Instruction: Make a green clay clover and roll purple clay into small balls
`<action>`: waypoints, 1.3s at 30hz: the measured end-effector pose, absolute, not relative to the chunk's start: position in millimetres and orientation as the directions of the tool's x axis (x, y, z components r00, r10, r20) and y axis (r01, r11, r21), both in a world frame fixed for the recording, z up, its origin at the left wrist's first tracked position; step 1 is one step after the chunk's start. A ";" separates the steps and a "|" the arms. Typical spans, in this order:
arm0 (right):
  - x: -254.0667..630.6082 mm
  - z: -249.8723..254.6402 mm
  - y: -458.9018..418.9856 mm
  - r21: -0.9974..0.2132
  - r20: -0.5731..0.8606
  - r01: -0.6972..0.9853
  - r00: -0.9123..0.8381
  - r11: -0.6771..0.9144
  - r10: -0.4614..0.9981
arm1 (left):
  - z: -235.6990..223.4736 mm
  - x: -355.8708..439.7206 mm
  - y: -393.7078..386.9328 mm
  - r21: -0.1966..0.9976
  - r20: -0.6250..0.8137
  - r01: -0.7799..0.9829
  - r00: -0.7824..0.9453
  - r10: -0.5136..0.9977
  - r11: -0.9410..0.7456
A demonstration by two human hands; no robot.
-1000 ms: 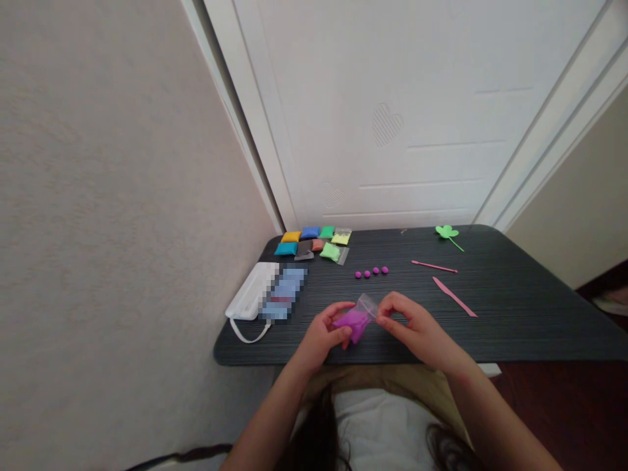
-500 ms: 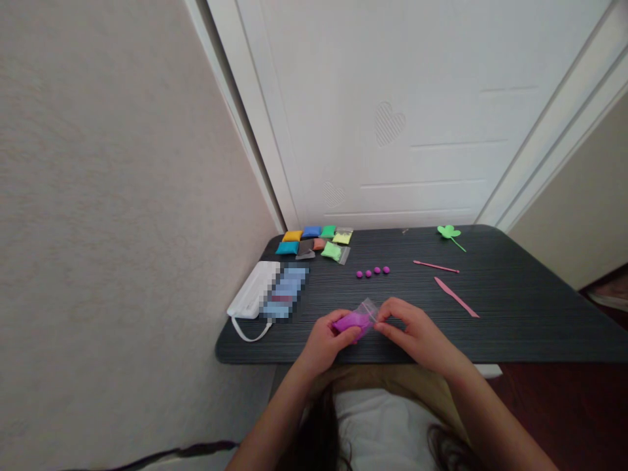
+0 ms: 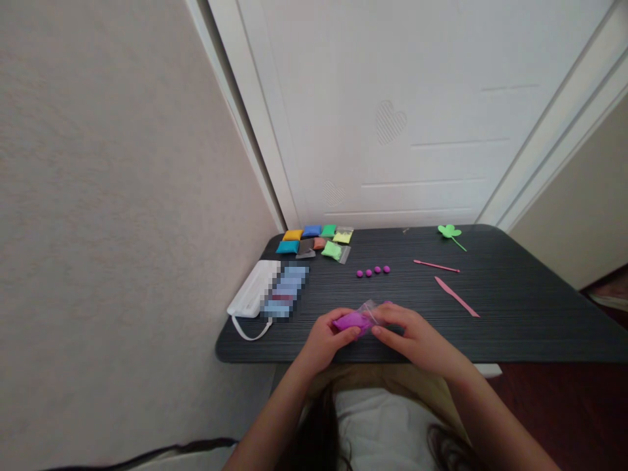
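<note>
My left hand (image 3: 330,337) is closed on a small clear zip bag of purple modelling clay (image 3: 354,322), thumb on top, near the table's front edge. At the bag's transparent zip end, my right hand (image 3: 405,329) has its thumb and forefinger closed on the plastic. A bit of purple clay (image 3: 388,303) peeks out just beyond the right knuckles; whether it touches the hand I cannot tell. Several small purple clay balls (image 3: 373,271) lie in a row farther back.
Packets of coloured clay (image 3: 312,241) lie at the back left. Nearer stand a white power bank (image 3: 255,289) and a cabled phone (image 3: 287,291), its screen blurred. To the right are a thin pink tool (image 3: 436,265), a pink clay knife (image 3: 456,296) and a green clay clover (image 3: 449,231).
My right hand has shifted slightly down and left over the bag's zip end. A purple bit now shows beyond its fingers. My left hand stays put.
</note>
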State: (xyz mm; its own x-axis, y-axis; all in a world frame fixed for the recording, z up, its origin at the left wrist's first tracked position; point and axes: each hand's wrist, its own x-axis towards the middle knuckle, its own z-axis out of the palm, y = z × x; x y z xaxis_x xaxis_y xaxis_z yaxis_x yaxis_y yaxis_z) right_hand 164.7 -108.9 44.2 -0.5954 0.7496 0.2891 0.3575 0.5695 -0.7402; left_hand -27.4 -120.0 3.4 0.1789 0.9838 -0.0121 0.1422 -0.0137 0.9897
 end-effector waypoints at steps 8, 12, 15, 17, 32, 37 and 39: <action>155.8 44.7 -103.8 -0.714 0.286 0.342 -0.655 0.612 0.699 | -1.2 -31.7 -115.5 0.998 -0.043 0.064 0.240 0.970 0.028; 157.1 45.5 -100.8 -0.719 0.299 0.325 -0.653 0.614 0.696 | -0.2 -29.8 -115.5 0.999 -0.040 0.041 0.216 0.976 0.032; 160.5 45.0 -98.2 -0.770 0.304 0.294 -0.611 0.566 0.731 | -0.8 -28.5 -115.3 0.999 -0.046 0.000 0.195 0.980 0.047; 161.5 44.2 -97.3 -0.797 0.288 0.278 -0.607 0.537 0.741 | -2.3 -28.4 -115.0 0.998 -0.050 -0.039 0.186 0.981 0.058; 161.9 36.2 -98.4 -0.859 0.247 0.300 -0.468 0.415 0.848 | -4.8 -30.3 -114.3 0.993 -0.032 -0.106 0.205 0.978 0.054; 158.2 33.0 -99.6 -0.874 0.244 0.315 -0.374 0.370 0.895 | -0.5 -27.6 -115.4 0.993 -0.037 -0.099 0.198 0.979 0.057; 156.6 31.9 -99.7 -0.876 0.252 0.318 -0.339 0.362 0.906 | 0.8 -27.0 -116.0 0.996 -0.027 -0.080 0.182 0.983 0.042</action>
